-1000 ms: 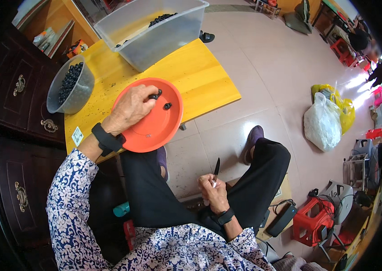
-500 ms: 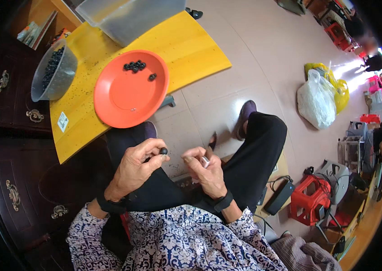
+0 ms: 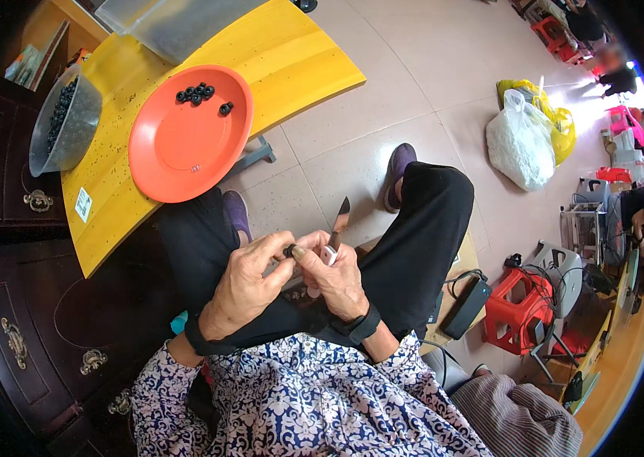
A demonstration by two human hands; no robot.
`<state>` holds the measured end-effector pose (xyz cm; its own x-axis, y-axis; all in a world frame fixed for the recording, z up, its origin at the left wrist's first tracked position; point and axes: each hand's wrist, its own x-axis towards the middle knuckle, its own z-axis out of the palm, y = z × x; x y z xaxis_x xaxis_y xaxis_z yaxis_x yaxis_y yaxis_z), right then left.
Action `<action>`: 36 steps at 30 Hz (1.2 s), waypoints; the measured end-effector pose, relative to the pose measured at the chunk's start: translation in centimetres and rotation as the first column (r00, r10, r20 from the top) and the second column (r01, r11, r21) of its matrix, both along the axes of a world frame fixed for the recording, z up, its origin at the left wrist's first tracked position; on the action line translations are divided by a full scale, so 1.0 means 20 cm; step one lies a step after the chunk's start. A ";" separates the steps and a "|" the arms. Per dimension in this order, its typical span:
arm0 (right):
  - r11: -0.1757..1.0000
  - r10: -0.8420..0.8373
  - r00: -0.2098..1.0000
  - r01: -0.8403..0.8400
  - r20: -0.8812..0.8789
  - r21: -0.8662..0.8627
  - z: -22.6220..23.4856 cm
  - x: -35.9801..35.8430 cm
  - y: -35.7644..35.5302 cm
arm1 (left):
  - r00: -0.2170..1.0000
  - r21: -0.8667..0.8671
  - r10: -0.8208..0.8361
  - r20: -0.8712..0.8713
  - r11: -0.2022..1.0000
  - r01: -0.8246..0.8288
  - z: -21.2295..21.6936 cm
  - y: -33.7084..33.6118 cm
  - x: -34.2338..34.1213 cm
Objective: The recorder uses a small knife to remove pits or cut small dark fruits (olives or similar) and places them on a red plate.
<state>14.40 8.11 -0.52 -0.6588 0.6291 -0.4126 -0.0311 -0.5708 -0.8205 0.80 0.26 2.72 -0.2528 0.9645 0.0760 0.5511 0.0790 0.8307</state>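
Observation:
My left hand [image 3: 246, 286] pinches a small round black piece [image 3: 289, 250] between thumb and fingertips, above my lap. Close against it is my right hand [image 3: 341, 286], its thumb meeting the black piece. The right fingers are also wrapped round the pale handle of a small knife [image 3: 342, 215], whose blade points up and away from me. Ahead to the left, an orange-red plate [image 3: 177, 164] holds several similar black pieces [image 3: 197, 94] near its far rim, one cluster with a smaller group beside it. A tiny pale bit lies on the plate's near part.
The plate stands on a yellow table [image 3: 284, 53] strewn with dark specks. Beside it are a clear tub [image 3: 87, 126] of black pieces and a larger translucent bin [image 3: 185, 30]. Dark drawers [image 3: 25, 305] flank my left. Bags [image 3: 520, 145] and a red stool [image 3: 516, 312] are on the right.
My hands have come together, and the right thumb now meets the black piece. The knife blade has swung into clearer view. The whole view has shifted slightly.

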 end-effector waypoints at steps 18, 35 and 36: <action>0.991 -0.049 0.998 0.043 -0.037 -0.129 -0.07 0.02 0.02 | 0.847 -0.122 0.066 0.528 0.992 -0.002 -0.10 0.01 -0.01; 0.988 -0.087 0.994 0.078 -0.066 -0.132 -0.09 0.02 0.02 | 0.897 -0.117 0.085 0.435 0.992 -0.037 -0.11 0.01 0.01; 0.991 -0.083 0.994 0.075 -0.067 -0.112 -0.09 0.02 0.02 | 0.897 -0.117 0.084 0.434 0.992 -0.036 -0.12 0.01 0.01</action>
<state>14.76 8.47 -2.34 -0.6387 0.6343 -0.4355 -0.1357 -0.6501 -0.7477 0.91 0.43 0.31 -0.2950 0.9429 -0.1547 0.1254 0.1987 0.9720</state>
